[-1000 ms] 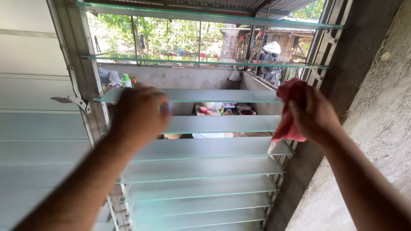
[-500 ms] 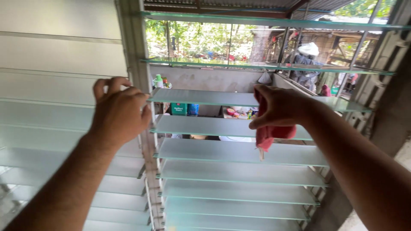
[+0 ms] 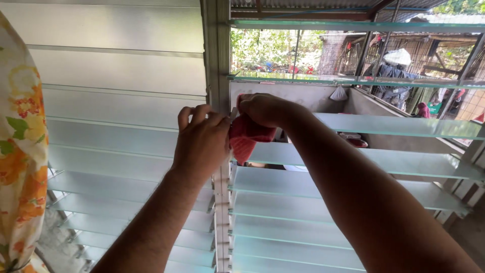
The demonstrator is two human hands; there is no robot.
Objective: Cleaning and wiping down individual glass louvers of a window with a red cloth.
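Observation:
My right hand [image 3: 262, 108] is shut on a pinkish-red cloth [image 3: 246, 136], pressing it against the left end of a frosted glass louvre slat [image 3: 404, 126], next to the grey metal window post [image 3: 218, 65]. My left hand [image 3: 202, 141] rests on that post at the same height, its fingers curled over it and touching the cloth. Whether the left hand grips anything is hidden by its back. Both forearms reach up from the bottom of the view.
Open louvre slats [image 3: 303, 184] fill the right window; closed frosted slats [image 3: 116, 108] fill the left one. A flowered orange and yellow curtain [image 3: 20, 151] hangs at the far left. Outside are a concrete wall [image 3: 303, 98], hanging clothes [image 3: 394, 76] and trees.
The view has swung right to left. My right hand has carried the cloth left along the slat to the post. My left hand has moved right onto the post, meeting the cloth.

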